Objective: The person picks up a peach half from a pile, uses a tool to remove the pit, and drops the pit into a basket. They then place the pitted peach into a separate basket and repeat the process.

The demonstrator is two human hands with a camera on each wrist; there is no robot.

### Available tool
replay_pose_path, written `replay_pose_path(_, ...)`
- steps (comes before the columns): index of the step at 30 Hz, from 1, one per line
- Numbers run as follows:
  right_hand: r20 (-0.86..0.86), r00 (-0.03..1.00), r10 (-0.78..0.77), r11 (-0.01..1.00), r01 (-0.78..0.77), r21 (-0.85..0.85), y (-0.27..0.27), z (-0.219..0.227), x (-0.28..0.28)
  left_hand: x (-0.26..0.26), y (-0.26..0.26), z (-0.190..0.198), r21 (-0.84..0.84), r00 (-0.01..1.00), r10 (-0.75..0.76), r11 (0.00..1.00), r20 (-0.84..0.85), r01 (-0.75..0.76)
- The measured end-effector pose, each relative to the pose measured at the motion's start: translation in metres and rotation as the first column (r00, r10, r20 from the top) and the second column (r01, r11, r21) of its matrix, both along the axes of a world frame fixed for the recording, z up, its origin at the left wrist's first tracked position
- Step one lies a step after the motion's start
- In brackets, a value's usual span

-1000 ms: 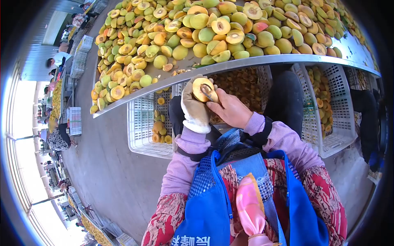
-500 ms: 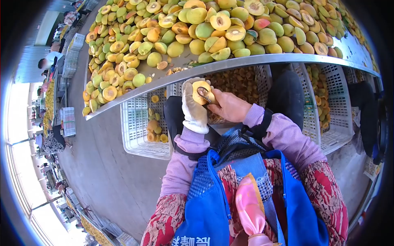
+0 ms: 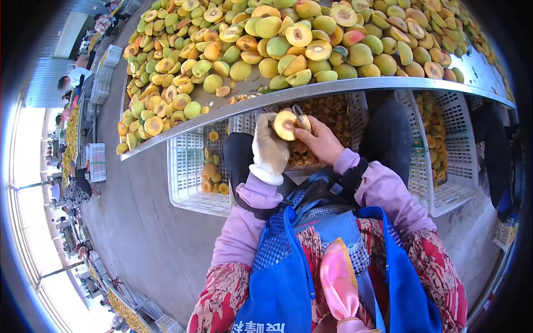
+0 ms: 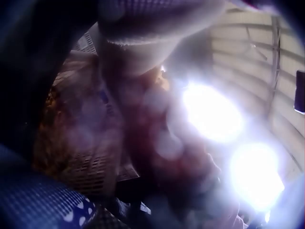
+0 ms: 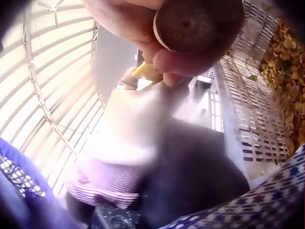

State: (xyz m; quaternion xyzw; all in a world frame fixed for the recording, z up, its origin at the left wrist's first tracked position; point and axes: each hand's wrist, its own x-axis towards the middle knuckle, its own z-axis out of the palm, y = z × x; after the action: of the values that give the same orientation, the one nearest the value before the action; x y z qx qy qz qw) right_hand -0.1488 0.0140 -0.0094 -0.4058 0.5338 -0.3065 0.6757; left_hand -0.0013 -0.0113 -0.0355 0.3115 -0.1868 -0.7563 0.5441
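In the head view my gloved left hand point(image 3: 270, 146) holds a halved yellow fruit point(image 3: 285, 125), its cut face showing a brown centre. My bare right hand point(image 3: 323, 145) grips a small tool with a curved metal loop point(image 3: 298, 111) at the fruit's right edge, the thumb against the fruit. The right wrist view shows the tool's round handle end point(image 5: 185, 25) within the right hand's fingers, and a bit of yellow fruit point(image 5: 147, 71) beside the glove point(image 5: 138, 112). Blur and glare hide most detail in the left wrist view.
A metal-rimmed table point(image 3: 333, 86) heaped with whole and halved fruits point(image 3: 266, 26) stands in front. Below it are white crates: left point(image 3: 189, 191), right point(image 3: 458, 191), and a middle one holding brownish pieces point(image 3: 327, 114). People and more tables are at far left.
The fruit half has shifted slightly right and turned; the metal loop, earlier over its cut face, is now at its upper right edge. Both hands keep their holds.
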Motion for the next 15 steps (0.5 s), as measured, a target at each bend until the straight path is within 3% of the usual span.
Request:
replay_pose_path(1, 0.0, 1.0, 0.0, 1.0, 0.0, -0.004, -0.003, -0.007, -0.001, 0.001, 0.001, -0.007, 0.015, 0.98, -0.01, 1.0, 0.2, 0.007)
replay_pose_path(3, -0.03, 1.0, -0.003, 0.969, -0.005, -0.248, -0.008, -0.033, 0.001, 0.01, -0.003, -0.031, -0.104, 0.907, -0.061, 0.988, 0.416, 0.114)
replay_pose_path(4, -0.223, 0.971, -0.083, 0.902, -0.023, -0.432, -0.011, -0.046, 0.004, 0.009, 0.0, -0.024, -0.107, 0.907, -0.061, 0.987, 0.417, 0.116)
replay_pose_path(5, -0.224, 0.971, -0.087, 0.9, -0.019, -0.435, -0.01, -0.058, 0.002, 0.007, 0.004, -0.018, -0.19, 0.827, -0.005, 0.973, 0.562, 0.135)
replay_pose_path(6, -0.266, 0.944, -0.195, 0.911, 0.075, -0.405, -0.005, -0.052, 0.003, 0.005, 0.007, -0.014, -0.264, 0.725, 0.065, 0.95, 0.685, 0.165)
replay_pose_path(7, -0.31, 0.903, -0.298, 0.91, 0.171, -0.378, 0.0, -0.04, 0.003, 0.005, 0.006, -0.018, -0.265, 0.726, 0.064, 0.95, 0.685, 0.167)
replay_pose_path(9, -0.249, 0.955, -0.163, 0.936, 0.07, -0.345, 0.016, -0.016, 0.002, 0.003, 0.002, -0.021, -0.412, 0.786, 0.261, 0.911, 0.56, -0.01)
replay_pose_path(10, -0.277, 0.952, -0.129, 0.925, 0.015, -0.38, 0.022, -0.012, 0.005, 0.001, 0.002, -0.014, -0.012, 0.977, 0.208, 0.978, 0.034, -0.208)
replay_pose_path(13, -0.327, 0.941, -0.081, 0.901, -0.072, -0.428, 0.025, -0.008, 0.014, -0.002, 0.002, -0.013, 0.033, 0.993, 0.101, 0.994, 0.063, -0.103)
replay_pose_path(15, -0.437, 0.899, -0.035, 0.91, -0.152, -0.386, 0.022, -0.007, 0.017, -0.006, 0.001, -0.019, 0.031, 0.985, 0.142, 0.989, 0.103, -0.146)
